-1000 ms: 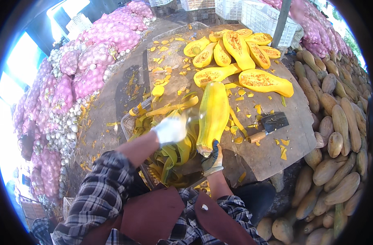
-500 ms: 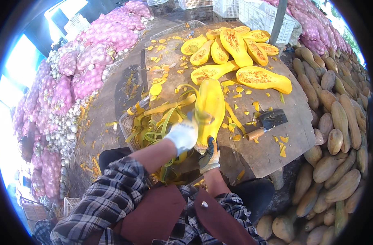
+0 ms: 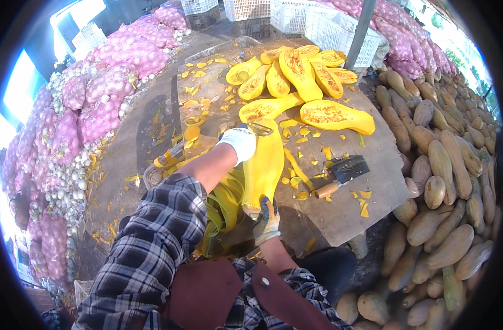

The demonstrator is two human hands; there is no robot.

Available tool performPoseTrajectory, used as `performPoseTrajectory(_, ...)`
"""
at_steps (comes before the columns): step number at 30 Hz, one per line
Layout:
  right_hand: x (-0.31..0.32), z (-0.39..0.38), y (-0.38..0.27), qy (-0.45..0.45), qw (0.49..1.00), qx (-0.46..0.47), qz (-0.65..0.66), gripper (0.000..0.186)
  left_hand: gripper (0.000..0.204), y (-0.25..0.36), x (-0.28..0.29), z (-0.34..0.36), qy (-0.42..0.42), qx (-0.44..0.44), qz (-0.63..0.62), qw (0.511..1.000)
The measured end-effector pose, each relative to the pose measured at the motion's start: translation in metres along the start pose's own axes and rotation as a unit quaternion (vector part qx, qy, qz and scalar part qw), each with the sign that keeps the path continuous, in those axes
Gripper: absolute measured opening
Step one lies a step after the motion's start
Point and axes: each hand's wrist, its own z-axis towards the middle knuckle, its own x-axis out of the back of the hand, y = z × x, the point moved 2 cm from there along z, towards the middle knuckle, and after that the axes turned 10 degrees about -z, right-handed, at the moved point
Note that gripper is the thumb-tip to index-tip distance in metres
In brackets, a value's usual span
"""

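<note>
A long peeled yellow squash [image 3: 265,162] lies lengthwise on the wooden board [image 3: 339,214], its near end raised toward me. My right hand [image 3: 267,221], in a grey and blue glove, grips that near end. My left hand [image 3: 239,143], in a white glove, is at the squash's far end and holds a small metal peeler [image 3: 260,128] against the skin. Long yellow-green peel strips [image 3: 224,203] hang in a heap below the squash, between my arms.
Several halved squashes [image 3: 295,77] with seeds lie at the board's far side. A cleaver with a wooden handle [image 3: 342,173] rests to the right. Unpeeled squashes [image 3: 444,165] are piled at right, pink mesh sacks [image 3: 97,104] at left, white crates [image 3: 317,22] behind.
My left hand has slid along the squash from its near part up to its far end. My right hand has stayed on the near end, and the squash has shifted slightly.
</note>
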Motion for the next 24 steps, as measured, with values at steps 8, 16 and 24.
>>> performPoseTrajectory(8, -0.005, 0.001, -0.010, 0.056, 0.997, 0.002, -0.043, 0.041, 0.068, 0.012, -0.075, -0.123, -0.002, -0.023, -0.002, 1.000)
performPoseTrajectory(16, 0.029, 0.006, -0.001, -0.024, 0.995, -0.085, -0.045, 0.045, 0.050, 0.010, -0.058, -0.227, -0.298, -0.038, -0.231, 0.926)
performPoseTrajectory(24, 0.010, -0.009, -0.014, -0.067, 0.990, -0.102, 0.065, 0.050, 0.033, -0.053, -0.026, -0.004, 0.061, -0.013, -0.123, 0.990)
